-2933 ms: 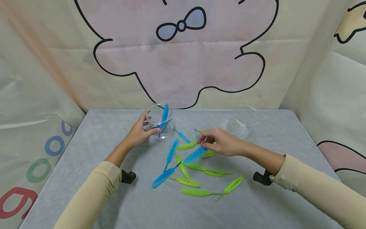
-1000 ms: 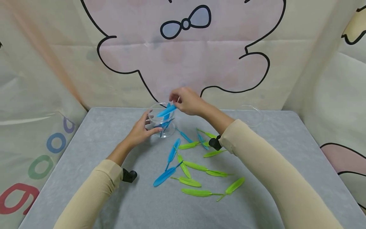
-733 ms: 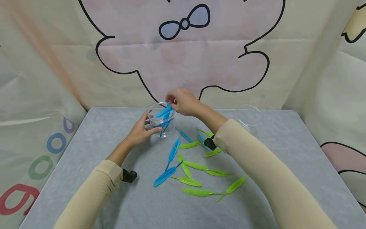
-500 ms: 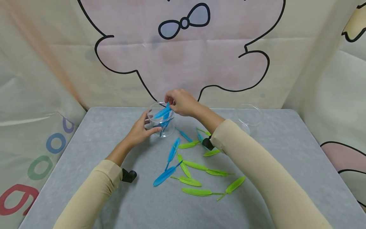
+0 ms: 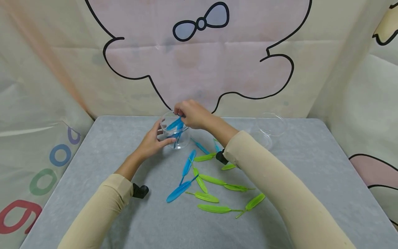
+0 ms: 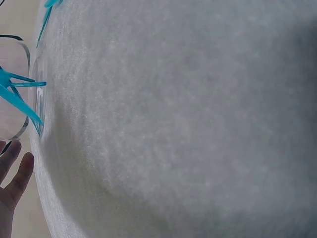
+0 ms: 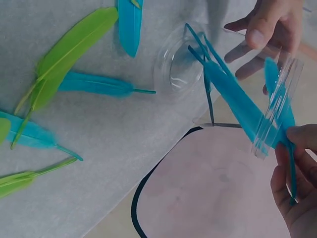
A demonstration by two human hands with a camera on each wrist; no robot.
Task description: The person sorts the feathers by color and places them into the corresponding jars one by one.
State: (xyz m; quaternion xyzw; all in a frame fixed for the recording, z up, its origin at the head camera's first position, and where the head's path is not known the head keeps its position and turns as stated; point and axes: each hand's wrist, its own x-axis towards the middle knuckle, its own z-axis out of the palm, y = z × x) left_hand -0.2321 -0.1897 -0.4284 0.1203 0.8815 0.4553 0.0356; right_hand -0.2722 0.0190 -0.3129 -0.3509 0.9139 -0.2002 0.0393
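My left hand (image 5: 150, 144) holds a clear plastic cup (image 5: 184, 142) near the back edge of the table, thumb on the near side and fingers on the far side. Several blue feathers (image 7: 233, 94) stand inside it, quills toward the base. Over the rim, my right hand (image 5: 195, 114) pinches another blue feather (image 7: 277, 99) near its quill; its vane slants into the cup's mouth. In the left wrist view, part of the left hand (image 6: 15, 186) shows beside the cup, and the right hand is out of frame.
Blue feathers (image 5: 178, 192) and several green feathers (image 5: 214, 209) lie scattered over the middle of the grey table (image 5: 149, 221). A second clear cup (image 5: 271, 125) stands at the back right, partly behind the right sleeve (image 5: 273, 180). A printed cloth (image 5: 192, 76) hangs behind the table.
My right hand has lifted a blue feather from the table's middle, carried it back and left to the cup, and lowered it slightly into the mouth. The left hand keeps its hold.
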